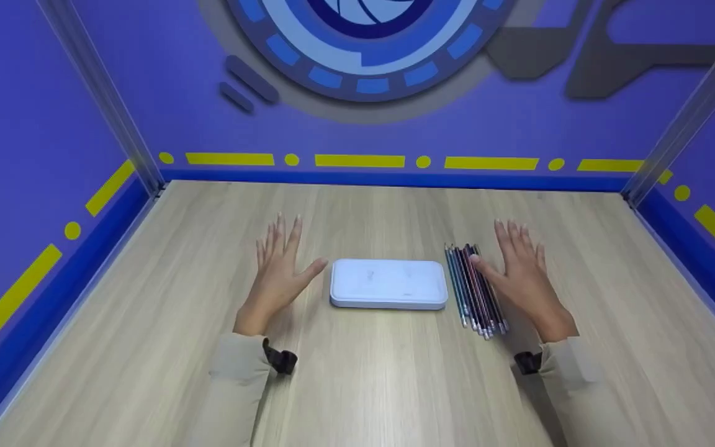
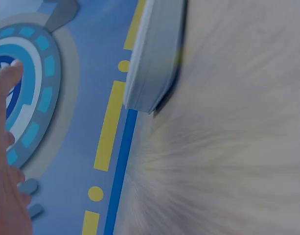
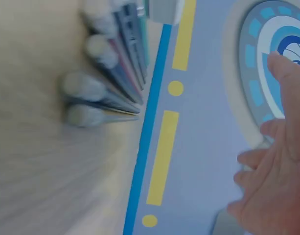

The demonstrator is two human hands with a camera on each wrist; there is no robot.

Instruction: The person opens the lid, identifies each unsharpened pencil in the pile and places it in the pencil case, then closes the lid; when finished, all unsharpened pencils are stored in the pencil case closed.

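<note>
A closed white case (image 1: 388, 284) with rounded corners lies flat in the middle of the table. Right beside it is a bundle of pencils (image 1: 470, 292), side by side, their pale eraser ends toward me. My left hand (image 1: 275, 273) is left of the case, fingers spread and straight, holding nothing. On the other side, my right hand (image 1: 522, 279) has its fingers extended, and its thumb overlaps the pencils in the head view. The right wrist view shows the blunt ends of several pencils (image 3: 103, 54) close up. In the left wrist view the side of the case (image 2: 157, 58) appears.
The wooden table (image 1: 357, 385) is bounded by a blue back wall (image 1: 165, 124) with yellow markings and by side walls at left and right. Metal posts (image 1: 100, 93) stand at the back corners. A black strap (image 1: 280, 357) is on the left wrist.
</note>
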